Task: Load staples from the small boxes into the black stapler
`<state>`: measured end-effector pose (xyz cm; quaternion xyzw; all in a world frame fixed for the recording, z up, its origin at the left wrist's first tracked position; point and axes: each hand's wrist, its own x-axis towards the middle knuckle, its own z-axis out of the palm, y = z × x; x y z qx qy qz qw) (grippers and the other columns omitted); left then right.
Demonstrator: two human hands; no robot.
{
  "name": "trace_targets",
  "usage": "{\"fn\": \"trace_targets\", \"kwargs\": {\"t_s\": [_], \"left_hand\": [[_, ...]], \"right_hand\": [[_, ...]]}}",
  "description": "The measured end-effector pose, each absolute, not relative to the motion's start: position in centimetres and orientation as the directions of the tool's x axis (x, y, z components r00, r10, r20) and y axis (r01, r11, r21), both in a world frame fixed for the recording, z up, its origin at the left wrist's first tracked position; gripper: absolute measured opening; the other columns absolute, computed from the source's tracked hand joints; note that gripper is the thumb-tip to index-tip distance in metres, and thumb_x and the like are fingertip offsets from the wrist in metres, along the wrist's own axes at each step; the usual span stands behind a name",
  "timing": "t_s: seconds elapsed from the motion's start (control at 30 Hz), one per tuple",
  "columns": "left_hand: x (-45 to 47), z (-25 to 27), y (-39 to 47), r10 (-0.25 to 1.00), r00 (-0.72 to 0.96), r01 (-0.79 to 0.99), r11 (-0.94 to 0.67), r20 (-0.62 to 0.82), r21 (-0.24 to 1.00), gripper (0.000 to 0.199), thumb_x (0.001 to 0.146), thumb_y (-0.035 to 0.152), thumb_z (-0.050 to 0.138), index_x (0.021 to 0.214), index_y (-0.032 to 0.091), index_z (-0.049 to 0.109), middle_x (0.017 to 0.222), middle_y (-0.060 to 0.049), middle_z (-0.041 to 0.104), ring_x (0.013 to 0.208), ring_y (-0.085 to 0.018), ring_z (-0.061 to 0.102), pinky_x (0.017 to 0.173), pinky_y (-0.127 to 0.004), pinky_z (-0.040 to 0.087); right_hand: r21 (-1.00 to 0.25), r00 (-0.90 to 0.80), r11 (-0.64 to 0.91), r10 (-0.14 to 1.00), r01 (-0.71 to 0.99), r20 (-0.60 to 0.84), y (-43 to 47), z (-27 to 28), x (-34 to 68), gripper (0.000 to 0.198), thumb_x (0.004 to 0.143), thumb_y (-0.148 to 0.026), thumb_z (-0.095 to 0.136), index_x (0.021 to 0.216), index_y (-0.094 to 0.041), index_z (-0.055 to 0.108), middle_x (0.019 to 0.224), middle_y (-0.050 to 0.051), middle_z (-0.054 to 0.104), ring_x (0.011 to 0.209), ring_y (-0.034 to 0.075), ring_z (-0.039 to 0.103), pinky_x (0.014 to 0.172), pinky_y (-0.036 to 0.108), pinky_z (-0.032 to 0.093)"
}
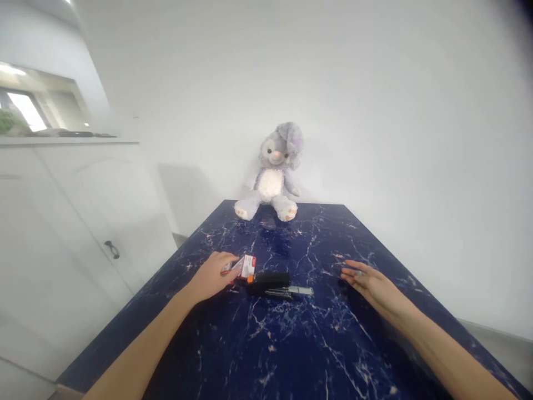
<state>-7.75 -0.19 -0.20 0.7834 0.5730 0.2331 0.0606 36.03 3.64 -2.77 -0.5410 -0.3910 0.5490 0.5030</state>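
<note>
At the left of the small group of objects, my left hand (pixel 216 275) has its fingers and thumb around a small red-and-white box (pixel 249 265), which rests on the dark blue table. Right beside the box lies a black stapler (pixel 270 279) with an orange piece (pixel 250 279) at its left end. A silver metal strip (pixel 300 290) sticks out to the right from the stapler's lower part. Palm turned sideways, my right hand (pixel 370 283) hovers at the right with fingers apart and nothing in them. It is well apart from the stapler.
A grey plush rabbit (pixel 270 183) sits at the table's far end against the white wall (pixel 395 111). The blue marble-patterned table (pixel 291 355) narrows away from me. White cabinets (pixel 75 222) with a dark handle (pixel 111 249) stand to the left.
</note>
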Motion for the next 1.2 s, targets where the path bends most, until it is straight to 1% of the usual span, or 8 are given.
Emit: {"fn": "trace_targets", "kwargs": {"t_s": [0.13, 0.27, 0.37, 0.47, 0.63, 0.73, 0.83, 1.2], "left_hand": [[-8.4, -0.6, 0.1, 0.939, 0.2, 0.896, -0.291, 0.282, 0.336, 0.052, 0.092, 0.058, 0.051, 0.131, 0.025, 0.063, 0.137, -0.009, 0.059, 0.126, -0.031, 0.051, 0.109, -0.048, 0.04], [-9.2, -0.4, -0.3, 0.946, 0.277, 0.889, -0.319, 0.168, 0.33, 0.056, 0.09, 0.056, 0.054, 0.139, 0.028, 0.056, 0.147, -0.01, 0.049, 0.133, -0.033, 0.046, 0.111, -0.049, 0.039], [-9.1, -0.4, -0.3, 0.943, 0.254, 0.885, -0.316, 0.215, 0.342, 0.051, 0.091, 0.057, 0.053, 0.132, 0.027, 0.061, 0.137, -0.009, 0.056, 0.125, -0.03, 0.052, 0.108, -0.045, 0.041], [-8.8, -0.5, 0.0, 0.947, 0.183, 0.895, -0.271, 0.262, 0.353, 0.051, 0.088, 0.062, 0.055, 0.12, 0.025, 0.067, 0.127, -0.009, 0.061, 0.118, -0.029, 0.056, 0.105, -0.045, 0.043], [-8.8, -0.7, 0.4, 0.947, 0.145, 0.897, -0.248, 0.286, 0.367, 0.048, 0.088, 0.064, 0.051, 0.11, 0.026, 0.071, 0.119, -0.008, 0.064, 0.11, -0.027, 0.059, 0.101, -0.043, 0.045], [-8.9, -1.1, 0.7, 0.94, 0.164, 0.89, -0.272, 0.301, 0.365, 0.049, 0.088, 0.064, 0.051, 0.111, 0.025, 0.071, 0.118, -0.008, 0.065, 0.11, -0.028, 0.059, 0.101, -0.043, 0.045], [-9.0, -1.3, 0.9, 0.937, 0.184, 0.887, -0.288, 0.297, 0.361, 0.051, 0.089, 0.064, 0.051, 0.114, 0.025, 0.071, 0.12, -0.009, 0.065, 0.112, -0.028, 0.057, 0.102, -0.043, 0.044], [-8.9, -1.1, 1.0, 0.938, 0.228, 0.892, -0.309, 0.26, 0.33, 0.052, 0.09, 0.064, 0.049, 0.115, 0.024, 0.07, 0.123, -0.009, 0.064, 0.112, -0.028, 0.057, 0.105, -0.044, 0.042]], "right_hand": [[-0.952, 0.005, -0.215, 0.975, -0.216, -0.222, 2.5, -1.5, 35.4, 0.043, 0.075, -0.014, 0.07, 0.116, -0.019, 0.058, 0.113, 0.013, 0.071, 0.106, 0.022, 0.069, 0.091, 0.027, 0.059], [-0.978, -0.016, -0.2, 0.98, -0.055, -0.199, 2.5, -1.5, 35.2, 0.038, 0.08, -0.023, 0.071, 0.117, -0.018, 0.061, 0.105, 0.01, 0.071, 0.078, 0.016, 0.067, 0.065, 0.023, 0.058], [-0.986, -0.054, -0.153, 0.986, 0.061, -0.156, 3.1, -2.3, 35.5, 0.031, 0.082, -0.028, 0.069, 0.11, -0.017, 0.067, 0.081, 0.002, 0.064, 0.056, 0.009, 0.05, 0.045, 0.02, 0.042], [-0.986, -0.087, -0.144, 0.985, 0.088, -0.152, 3.5, -2.9, 35.9, 0.037, 0.083, -0.036, 0.067, 0.114, -0.017, 0.069, 0.065, -0.003, 0.049, 0.05, 0.009, 0.04, 0.041, 0.021, 0.032], [-0.961, -0.18, -0.042, 0.979, 0.274, -0.094, 2.5, -2.2, 35.3, 0.047, 0.087, -0.045, 0.062, 0.125, -0.019, 0.068, 0.065, -0.001, 0.056, 0.057, 0.013, 0.049, 0.053, 0.025, 0.042], [-0.894, -0.226, 0.117, 0.974, 0.434, 0.018, 1.6, -0.8, 33.6, 0.044, 0.085, -0.046, 0.066, 0.122, -0.022, 0.071, 0.094, 0.006, 0.073, 0.085, 0.021, 0.065, 0.079, 0.032, 0.052], [-0.863, -0.294, 0.2, 0.954, 0.464, 0.063, 1.7, 0.8, 31.1, 0.043, 0.081, -0.046, 0.071, 0.118, -0.024, 0.073, 0.116, 0.007, 0.073, 0.106, 0.027, 0.068, 0.097, 0.037, 0.05], [-0.768, -0.378, 0.372, 0.908, 0.522, 0.183, 1.0, -0.8, 26.9, 0.028, 0.082, -0.043, 0.071, 0.102, -0.025, 0.078, 0.108, 0.002, 0.076, 0.093, 0.023, 0.071, 0.088, 0.033, 0.055]]}}
